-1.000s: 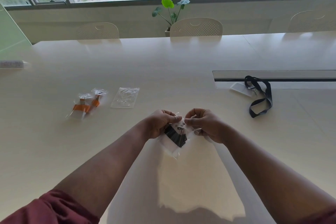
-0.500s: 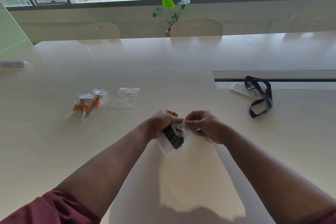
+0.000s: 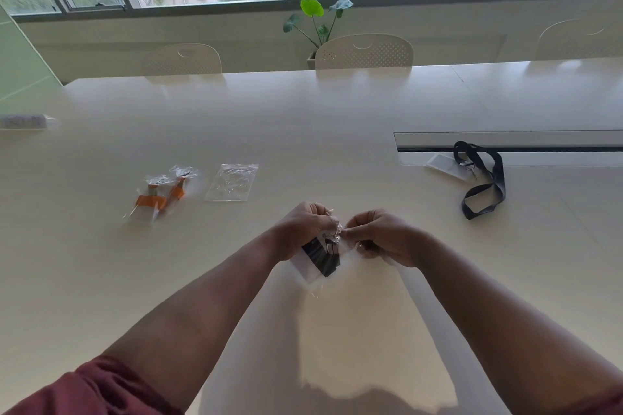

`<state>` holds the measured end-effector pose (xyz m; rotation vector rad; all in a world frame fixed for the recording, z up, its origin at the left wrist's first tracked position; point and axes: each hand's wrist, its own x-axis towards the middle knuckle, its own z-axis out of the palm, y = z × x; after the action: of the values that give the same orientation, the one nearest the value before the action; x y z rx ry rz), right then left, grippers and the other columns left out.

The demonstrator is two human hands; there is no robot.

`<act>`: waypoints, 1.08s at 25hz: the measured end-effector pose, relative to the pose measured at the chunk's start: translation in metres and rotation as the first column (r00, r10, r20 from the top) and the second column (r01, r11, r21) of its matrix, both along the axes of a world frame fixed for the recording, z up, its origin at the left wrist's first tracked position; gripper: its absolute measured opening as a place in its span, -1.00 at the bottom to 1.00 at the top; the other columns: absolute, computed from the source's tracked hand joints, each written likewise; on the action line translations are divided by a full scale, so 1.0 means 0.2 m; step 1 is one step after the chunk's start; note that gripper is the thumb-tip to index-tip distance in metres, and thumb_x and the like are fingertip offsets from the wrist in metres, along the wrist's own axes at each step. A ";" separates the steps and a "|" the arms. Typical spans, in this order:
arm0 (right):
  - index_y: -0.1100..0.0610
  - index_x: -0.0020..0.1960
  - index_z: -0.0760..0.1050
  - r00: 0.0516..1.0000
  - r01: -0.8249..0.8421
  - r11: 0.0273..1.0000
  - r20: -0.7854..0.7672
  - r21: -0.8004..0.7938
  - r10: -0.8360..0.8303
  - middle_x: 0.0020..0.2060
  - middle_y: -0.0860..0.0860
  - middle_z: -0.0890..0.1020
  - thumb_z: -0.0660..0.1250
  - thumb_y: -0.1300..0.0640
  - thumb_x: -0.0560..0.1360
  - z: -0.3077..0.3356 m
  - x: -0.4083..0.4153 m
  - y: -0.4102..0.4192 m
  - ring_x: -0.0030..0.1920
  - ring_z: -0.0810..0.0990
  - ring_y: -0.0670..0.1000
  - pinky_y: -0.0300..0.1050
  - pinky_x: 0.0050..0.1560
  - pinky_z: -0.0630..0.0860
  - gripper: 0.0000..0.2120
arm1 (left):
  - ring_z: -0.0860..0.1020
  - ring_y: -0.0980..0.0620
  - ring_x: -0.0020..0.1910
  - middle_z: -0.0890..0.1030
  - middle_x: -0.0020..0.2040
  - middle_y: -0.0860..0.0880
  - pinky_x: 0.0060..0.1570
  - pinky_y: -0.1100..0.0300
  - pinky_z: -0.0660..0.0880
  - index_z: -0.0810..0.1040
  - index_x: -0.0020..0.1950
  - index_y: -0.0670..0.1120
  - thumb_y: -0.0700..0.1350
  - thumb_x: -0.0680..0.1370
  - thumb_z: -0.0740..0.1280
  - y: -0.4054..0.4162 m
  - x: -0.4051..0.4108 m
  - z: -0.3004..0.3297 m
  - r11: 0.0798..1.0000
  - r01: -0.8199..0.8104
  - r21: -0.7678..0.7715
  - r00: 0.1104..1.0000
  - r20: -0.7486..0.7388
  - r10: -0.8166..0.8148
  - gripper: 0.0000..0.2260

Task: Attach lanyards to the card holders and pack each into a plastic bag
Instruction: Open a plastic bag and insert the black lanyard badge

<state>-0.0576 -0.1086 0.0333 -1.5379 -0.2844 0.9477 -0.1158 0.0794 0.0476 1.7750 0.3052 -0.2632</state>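
My left hand (image 3: 303,229) and my right hand (image 3: 384,236) both pinch the top of a clear plastic bag (image 3: 312,274) held just above the table. Inside it sits a folded black lanyard (image 3: 320,256) with a metal clip, against a clear card holder. Two packed bags with orange lanyards (image 3: 161,194) lie to the left. Next to them lies a stack of empty clear bags (image 3: 232,182). At the right, a black lanyard (image 3: 485,178) lies clipped to a card holder (image 3: 445,163).
The long pale table (image 3: 303,118) has a cable slot (image 3: 505,141) at the right. Chairs (image 3: 364,52) and a potted plant (image 3: 317,23) stand beyond the far edge. A small packet (image 3: 23,121) lies at the far left.
Both hands have drawn closer together at the bag's mouth, and the bag with the black lanyard has shifted slightly under them.
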 end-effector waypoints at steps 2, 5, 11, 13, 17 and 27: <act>0.25 -0.21 0.58 1.000 0.012 1.000 -0.011 0.012 -0.012 -0.40 0.09 0.57 0.42 0.33 0.53 0.00 0.00 0.00 -0.46 0.39 -0.06 -0.24 -0.48 0.27 -0.86 | 0.57 -0.06 -0.23 0.61 -0.20 -0.13 -0.11 0.05 0.54 0.61 -0.13 -0.14 -0.20 0.58 0.42 0.01 0.00 0.00 0.999 0.015 -0.030 1.000 -0.002 -0.015 -0.91; 0.24 -0.25 0.54 1.000 0.021 0.999 0.009 0.042 -0.021 -0.44 0.09 0.53 0.40 0.37 0.53 -0.01 -0.01 0.01 -0.50 0.36 -0.07 -0.26 -0.52 0.25 -0.81 | 0.57 -0.11 -0.15 0.61 -0.15 -0.18 -0.01 0.00 0.53 0.62 -0.09 -0.19 -0.23 0.57 0.44 0.02 0.00 0.01 0.997 0.052 -0.057 0.998 -0.039 -0.054 -0.94; 0.23 -0.27 0.52 0.997 0.034 0.999 0.073 0.030 -0.036 -0.49 0.03 0.48 0.37 0.35 0.57 -0.04 -0.03 0.02 -0.54 0.34 -0.11 -0.30 -0.54 0.28 -0.76 | 0.58 -0.02 -0.33 0.61 -0.29 -0.11 -0.19 0.14 0.56 0.60 -0.20 -0.16 -0.27 0.55 0.46 0.02 0.03 0.03 0.998 0.061 0.017 0.994 -0.096 -0.059 -0.86; 0.23 -0.25 0.51 0.995 0.019 1.000 0.094 0.003 -0.020 -0.50 0.02 0.49 0.34 0.33 0.60 -0.03 -0.03 0.01 -0.54 0.35 -0.11 -0.29 -0.52 0.30 -0.76 | 0.57 0.02 -0.36 0.60 -0.30 -0.09 -0.22 0.16 0.54 0.59 -0.20 -0.15 -0.28 0.54 0.46 0.00 0.04 0.01 0.998 0.002 0.057 0.996 -0.090 0.004 -0.86; 0.19 -0.24 0.48 0.971 -0.043 0.988 0.226 -0.148 0.077 -0.47 0.02 0.49 0.29 0.21 0.66 0.00 -0.05 0.02 -0.54 0.38 -0.12 -0.28 -0.51 0.33 -0.71 | 0.61 0.06 -0.39 0.62 -0.30 -0.07 -0.35 0.21 0.55 0.59 -0.15 -0.16 -0.26 0.56 0.45 0.03 0.03 0.00 0.999 -0.028 0.030 0.992 -0.126 0.031 -0.89; 0.12 -0.20 0.62 0.894 -0.210 0.903 0.301 -0.375 0.333 -0.40 -0.06 0.65 0.40 0.11 0.59 0.05 0.00 -0.04 -0.47 0.46 -0.16 -0.28 -0.46 0.32 -0.79 | 0.64 -0.02 -0.30 0.64 -0.18 -0.14 -0.26 0.12 0.60 0.60 -0.04 -0.18 -0.24 0.56 0.46 0.08 0.03 -0.02 0.997 -0.076 0.014 0.986 -0.146 0.077 -0.94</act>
<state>-0.0585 -0.1158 0.0441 -2.0286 -0.6449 0.9633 -0.1107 0.0958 0.0436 1.7519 0.4790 -0.3384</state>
